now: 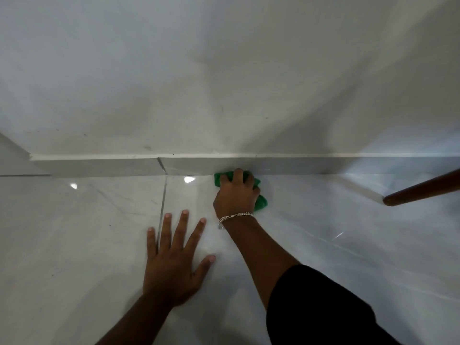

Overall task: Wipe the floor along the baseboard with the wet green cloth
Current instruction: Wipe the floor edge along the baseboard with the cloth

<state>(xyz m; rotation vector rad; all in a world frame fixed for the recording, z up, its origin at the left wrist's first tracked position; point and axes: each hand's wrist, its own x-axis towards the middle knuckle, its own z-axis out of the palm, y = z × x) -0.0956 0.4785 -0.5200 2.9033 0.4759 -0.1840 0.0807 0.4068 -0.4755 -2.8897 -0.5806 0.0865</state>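
Note:
A bunched green cloth (261, 201) lies on the glossy white tile floor (323, 245), pressed against the grey baseboard (99, 166) at the foot of the wall. My right hand (236, 192), with a silver bracelet at the wrist, is closed over the cloth and hides most of it; the fingertips touch the baseboard. My left hand (174, 257) rests flat on the floor nearer to me, fingers spread, holding nothing.
A brown wooden furniture leg (420, 189) slants in from the right edge and meets the floor close to the baseboard. A tile joint (163, 202) runs toward the wall left of the hands. The white wall (224, 83) fills the upper half.

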